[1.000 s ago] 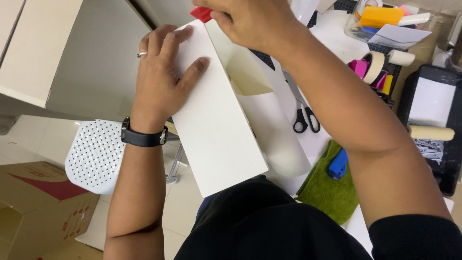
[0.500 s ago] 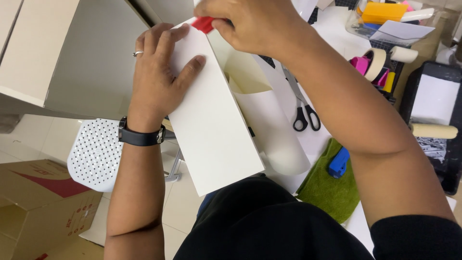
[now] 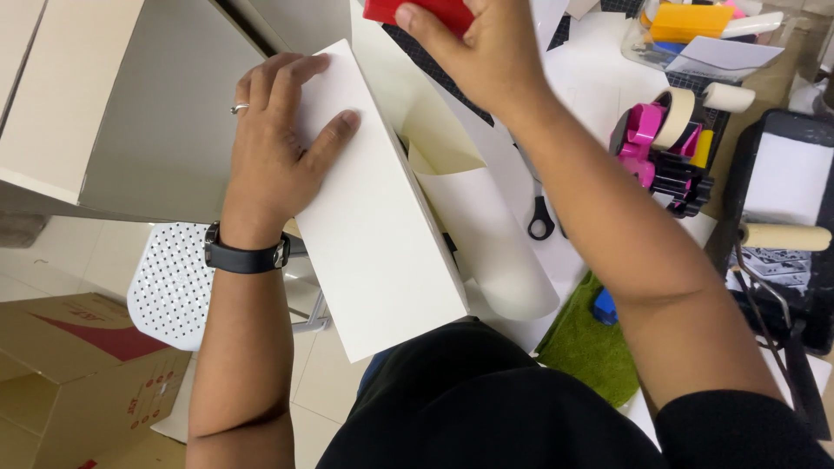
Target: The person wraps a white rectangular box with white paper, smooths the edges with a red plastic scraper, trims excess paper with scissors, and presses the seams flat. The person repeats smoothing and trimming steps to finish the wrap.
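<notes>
- Presently, head view: the left hand [image 3: 282,143] lies flat, fingers spread, on the upper part of a white board [image 3: 373,217], pinning it down. The board stands tilted across the person's lap and the table edge.
- Head view: the right hand [image 3: 491,61] is closed on a red block [image 3: 417,10] at the top edge of the picture, thumb over its face. The block sits at the top of a cream paper sheet [image 3: 473,226] that curls away from the board's right side.
- Judged step: the sheet appears to be in the course of being pressed or smoothed against the board with the block. A next stroke would call for firm bracing from the left hand and even pressure along the sheet.
- Hard to make out: the block is cut off by the frame, so its full shape cannot be told; it may be a smoothing tool. Whether the sheet already adheres to the board is hidden behind the board's edge.
- Around: black scissors [image 3: 540,221] partly under the right forearm, a tape roll [image 3: 676,117], a pink dispenser [image 3: 643,143], a green cloth [image 3: 591,343], a roller [image 3: 786,236], a perforated white chair [image 3: 169,278] and a cardboard box [image 3: 78,365] below.
</notes>
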